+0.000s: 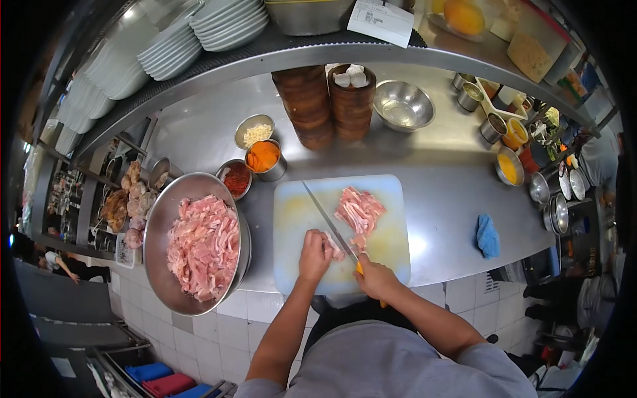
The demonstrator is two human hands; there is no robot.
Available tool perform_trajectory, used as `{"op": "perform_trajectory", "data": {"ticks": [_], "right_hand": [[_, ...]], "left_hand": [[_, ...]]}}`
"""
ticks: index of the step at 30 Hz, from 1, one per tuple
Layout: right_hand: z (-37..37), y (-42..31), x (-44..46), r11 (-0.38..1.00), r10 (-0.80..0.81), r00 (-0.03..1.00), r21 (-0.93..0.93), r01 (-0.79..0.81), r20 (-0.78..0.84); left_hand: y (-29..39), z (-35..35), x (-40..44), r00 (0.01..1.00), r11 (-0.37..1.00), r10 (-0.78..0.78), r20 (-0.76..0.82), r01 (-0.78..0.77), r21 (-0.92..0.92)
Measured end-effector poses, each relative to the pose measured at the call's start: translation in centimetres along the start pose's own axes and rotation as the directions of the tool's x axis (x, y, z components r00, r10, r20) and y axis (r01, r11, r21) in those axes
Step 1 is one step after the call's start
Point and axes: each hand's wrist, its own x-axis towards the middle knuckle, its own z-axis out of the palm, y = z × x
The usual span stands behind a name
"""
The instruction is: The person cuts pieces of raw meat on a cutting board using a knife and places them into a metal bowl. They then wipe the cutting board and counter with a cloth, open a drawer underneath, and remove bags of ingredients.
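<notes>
While the right hand (378, 282) is wrapped around the yellow handle (359, 267) of a knife (328, 217), the left hand (314, 255), its fingers drawn in narrow, holds raw meat (334, 249) on the board (292, 207), just left of the blade. The knife tip points away, toward the board's far edge. Right of the blade, slices (359, 207) lie heaped on the board. A large bowl (157, 242) of cut meat stands to the left, a blue cloth (488, 235) on the table (451, 199) to the right. Beyond are a tin of orange slivers (263, 156) and two wooden stacks (302, 109); farther left, plates (169, 52) pile on a shelf (312, 57).
</notes>
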Motion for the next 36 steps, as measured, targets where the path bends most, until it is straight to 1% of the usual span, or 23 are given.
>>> {"op": "perform_trajectory", "data": {"ticks": [2,5,7,9,12,16,18,19,21,23,25,27,28,29,30,33,34,36], "right_hand": [[-0.8,-0.6,-0.7,1.000,-0.021,1.000,-0.013,0.021,-0.005],[-1.7,-1.1,-2.6,0.999,-0.035,0.999,-0.030,0.035,0.017],[-2.1,-1.5,-4.0,0.999,-0.035,0.998,-0.034,0.036,0.045],[-2.5,-1.5,-5.5,0.999,0.007,0.994,-0.032,-0.004,0.105],[-2.4,-0.5,-7.2,0.998,0.007,0.993,-0.067,0.001,0.122],[-2.7,-1.4,-5.6,0.997,0.021,0.989,-0.076,-0.010,0.149],[-1.9,-2.1,-2.9,0.996,-0.014,0.997,-0.091,0.021,0.079],[-1.7,-2.4,-1.6,0.996,-0.016,0.997,-0.092,0.023,0.078],[-1.2,-3.1,0.8,0.992,-0.073,0.997,-0.099,0.072,-0.005],[-0.9,-3.5,2.2,0.994,-0.059,0.998,-0.097,0.058,-0.006],[-1.2,-3.6,2.0,0.994,-0.044,0.999,-0.102,0.044,-0.002],[-1.5,-3.3,-0.2,0.996,0.002,0.999,-0.088,0.002,0.043],[-1.8,-3.0,-1.7,0.995,0.000,0.999,-0.098,0.005,0.051],[-2.1,-2.7,-3.4,0.994,0.037,0.995,-0.106,-0.027,0.098],[-2.3,-2.4,-4.6,0.992,0.076,0.987,-0.114,-0.060,0.144],[-2.4,-1.8,-5.8,0.990,0.081,0.981,-0.127,-0.059,0.175],[-1.9,-1.6,-5.2,0.990,0.086,0.980,-0.124,-0.064,0.179],[-0.1,-0.8,-2.0,0.993,0.018,0.995,-0.121,-0.005,0.101]], "left_hand": [[-0.1,0.1,0.1,1.000,1.000,0.026,-0.011,-0.026,-0.002],[0.0,0.3,0.1,1.000,1.000,0.006,-0.009,-0.006,0.003],[0.0,0.2,0.1,0.995,0.995,0.098,-0.029,-0.097,0.040],[0.0,0.3,0.1,0.996,0.995,0.087,-0.024,-0.086,0.041],[0.1,0.2,0.1,0.996,0.995,0.087,-0.018,-0.086,0.055],[0.0,0.4,0.2,0.992,0.990,0.123,-0.042,-0.120,0.075],[-0.3,0.4,0.2,0.992,0.990,0.123,-0.040,-0.120,0.079],[-0.3,0.5,0.3,0.991,0.989,0.127,-0.036,-0.124,0.078],[-0.3,0.4,0.3,0.992,0.990,0.120,-0.024,-0.118,0.074],[-0.2,0.4,0.3,0.993,0.991,0.114,-0.016,-0.112,0.070],[-0.2,0.4,0.3,0.994,0.991,0.110,-0.016,-0.108,0.079],[-0.1,0.5,0.3,0.992,0.990,0.122,-0.043,-0.119,0.075],[0.0,0.5,0.3,0.989,0.988,0.139,-0.059,-0.134,0.075],[0.0,0.4,0.3,0.989,0.990,0.128,-0.068,-0.123,0.074],[0.0,0.4,0.3,0.990,0.990,0.128,-0.061,-0.123,0.072],[-0.1,0.3,0.4,0.992,0.991,0.122,-0.039,-0.119,0.067],[-0.1,0.3,0.3,0.992,0.990,0.125,-0.024,-0.123,0.063],[-0.1,0.3,0.2,0.995,0.994,0.096,-0.002,-0.096,0.056]]}}
